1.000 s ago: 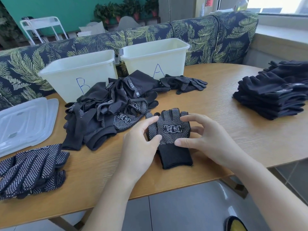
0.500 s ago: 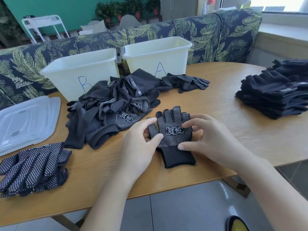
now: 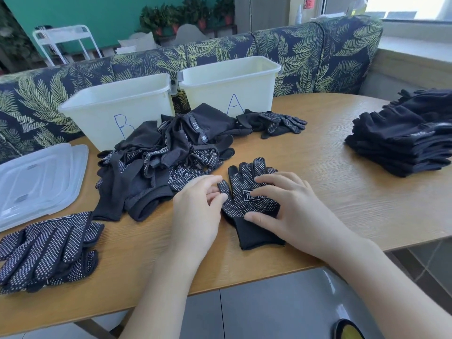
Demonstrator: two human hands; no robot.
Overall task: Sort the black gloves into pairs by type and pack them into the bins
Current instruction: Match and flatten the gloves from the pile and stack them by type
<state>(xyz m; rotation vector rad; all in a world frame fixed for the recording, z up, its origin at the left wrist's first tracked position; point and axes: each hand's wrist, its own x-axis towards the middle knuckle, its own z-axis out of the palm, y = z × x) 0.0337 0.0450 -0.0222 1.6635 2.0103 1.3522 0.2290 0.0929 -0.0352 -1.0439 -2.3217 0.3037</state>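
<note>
The black knit glove with white grip dots and a printed white logo (image 3: 247, 196) lies palm-up and flat on the wooden table (image 3: 342, 182), near the front edge, fingers pointing away and plain cuff toward the person. In the head view, the only view supplied, the right hand (image 3: 293, 206) rests flat on the dotted palm with its fingers extended and its thumb at the junction of palm and cuff; it presses and does not grasp. The left hand (image 3: 198, 206) pinches the glove's thumb between its fingertips and its own thumb. Judged from its limp drape, the glove is light, soft and fully compliant; it will fold under its own weight if lifted by 1 finger. The dots probably add friction, so slipping is unlikely and snagging on other knit items is more probable. The ribbed cuff looks like the firmest hold; alternatively, pinch across the palm with a matched glove stacked on it so that both lift as 1 unit. Just beyond the left hand lies the mixed heap of black gloves (image 3: 159, 162), both dotted and plain. Behind it stand 2 white plastic bins, 1 marked B (image 3: 117, 106) and 1 marked A (image 3: 230, 84); their interiors are not visible. A stack of dotted gloves (image 3: 46, 250) lies at the left edge, and a stack of plain black gloves (image 3: 403, 140) at the right.
</note>
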